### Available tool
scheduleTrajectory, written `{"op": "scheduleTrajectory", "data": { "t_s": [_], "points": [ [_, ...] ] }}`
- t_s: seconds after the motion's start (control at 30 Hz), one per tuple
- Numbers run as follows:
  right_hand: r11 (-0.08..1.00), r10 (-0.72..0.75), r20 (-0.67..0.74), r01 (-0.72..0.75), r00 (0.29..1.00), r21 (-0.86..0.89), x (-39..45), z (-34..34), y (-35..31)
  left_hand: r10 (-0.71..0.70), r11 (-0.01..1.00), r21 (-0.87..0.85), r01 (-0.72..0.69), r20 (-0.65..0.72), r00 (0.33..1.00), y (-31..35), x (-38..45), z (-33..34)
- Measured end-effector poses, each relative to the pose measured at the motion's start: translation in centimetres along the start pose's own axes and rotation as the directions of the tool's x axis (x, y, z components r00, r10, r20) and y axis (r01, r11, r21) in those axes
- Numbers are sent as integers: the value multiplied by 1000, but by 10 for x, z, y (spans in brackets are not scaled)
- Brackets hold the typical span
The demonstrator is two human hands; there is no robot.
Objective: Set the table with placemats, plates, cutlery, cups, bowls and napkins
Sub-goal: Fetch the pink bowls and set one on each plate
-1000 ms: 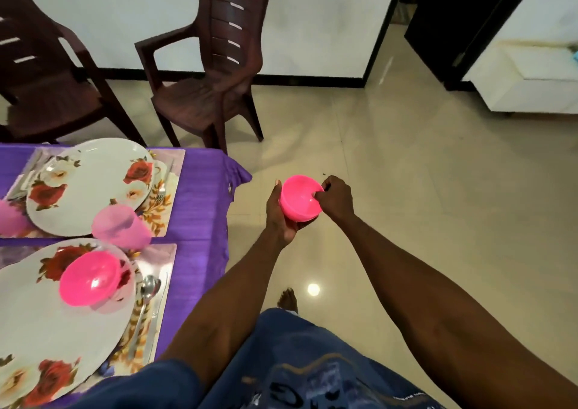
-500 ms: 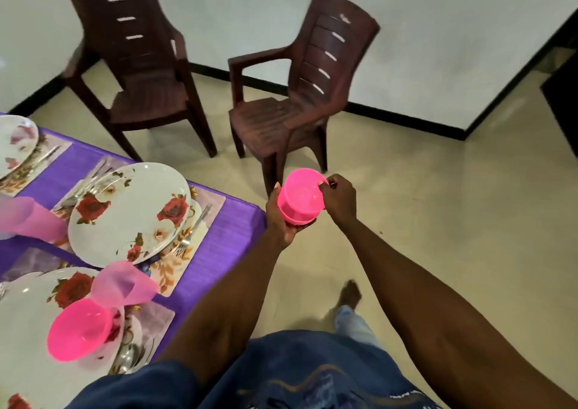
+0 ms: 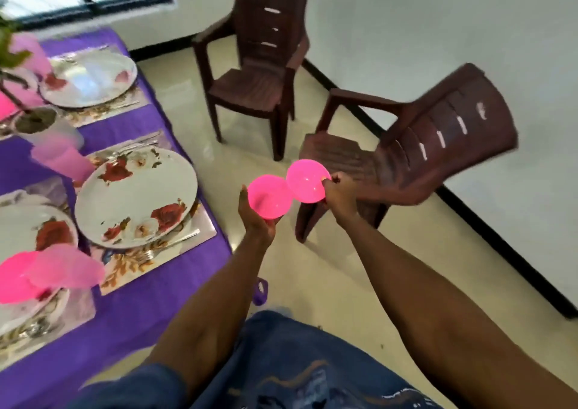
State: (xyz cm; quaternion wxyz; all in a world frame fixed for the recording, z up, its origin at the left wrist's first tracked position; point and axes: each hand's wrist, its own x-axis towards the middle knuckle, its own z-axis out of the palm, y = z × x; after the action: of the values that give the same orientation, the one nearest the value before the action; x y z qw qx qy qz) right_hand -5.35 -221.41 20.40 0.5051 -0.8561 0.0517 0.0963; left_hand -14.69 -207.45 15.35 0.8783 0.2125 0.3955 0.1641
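I hold two pink bowls in the air beside the table's right edge. My left hand (image 3: 258, 221) cups one pink bowl (image 3: 269, 196) from below. My right hand (image 3: 339, 194) pinches the rim of a second pink bowl (image 3: 306, 180), just right of the first and touching it. On the purple tablecloth (image 3: 140, 308) lie floral placemats with rose-patterned plates; the nearest free plate (image 3: 136, 197) sits left of my hands, with a fork (image 3: 175, 243) beside it. Another pink bowl (image 3: 14, 280) and a translucent pink cup (image 3: 67, 271) stand on the plate at the near left.
Two brown plastic chairs stand on the tiled floor, one (image 3: 259, 64) by the far wall, one (image 3: 416, 155) just behind my right hand. More plates and pink cups (image 3: 62, 158) fill the table's far part, with a potted plant (image 3: 34, 121) at the left.
The stacked bowls have come apart: my right hand lifted the upper bowl off to the right. My view has swung left along the table, showing more place settings.
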Motion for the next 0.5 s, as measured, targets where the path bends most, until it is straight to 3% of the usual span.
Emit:
{"op": "scheduleTrajectory", "data": {
  "t_s": [0.2, 0.37, 0.5],
  "points": [
    [998, -67, 240, 68, 968, 6, 60, 74, -53, 223, 966, -85, -246, -211, 952, 39, 48, 7],
    [993, -104, 353, 115, 930, -10, 94, 147, -91, 354, 883, -151, -445, -410, 841, 90, 88, 2],
    [978, -164, 497, 207, 852, -32, 108, 209, -126, 381, 816, -162, -555, -572, 727, 132, 107, -10]
  ]
}}
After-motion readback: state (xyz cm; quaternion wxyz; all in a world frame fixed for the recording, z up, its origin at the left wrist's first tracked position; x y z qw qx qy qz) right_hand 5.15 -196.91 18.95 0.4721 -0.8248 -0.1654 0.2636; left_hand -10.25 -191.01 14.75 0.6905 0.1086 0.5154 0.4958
